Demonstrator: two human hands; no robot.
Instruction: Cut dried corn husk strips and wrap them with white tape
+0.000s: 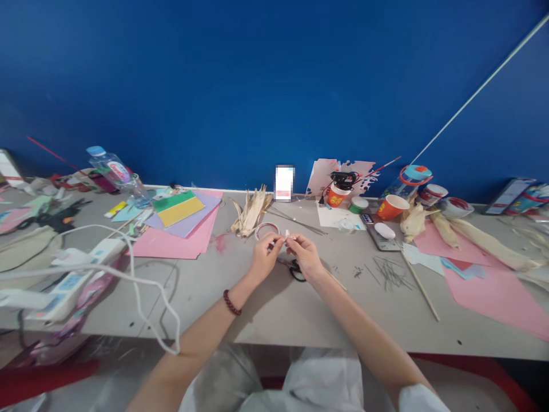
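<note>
My left hand point(265, 253) and my right hand point(305, 255) meet over the middle of the table, fingertips pinched close together. Between them is a small white piece point(287, 233); its kind is too small to make out. Black-handled scissors point(297, 271) lie under my right hand, partly hidden by it. A roll of tape point(266, 227) lies just behind my left hand. Dried corn husks point(252, 210) are bunched beyond the roll. Thin dark wires point(302, 222) stretch across the table behind my fingers.
Coloured sheets point(180, 212) and a power strip point(81, 277) with white cables are on the left. To the right are paper cups point(392, 207), a phone point(388, 243) under a white oval object, loose wire pieces point(391, 274), a wooden stick point(422, 289) and pink paper point(493, 294). A blue wall stands behind.
</note>
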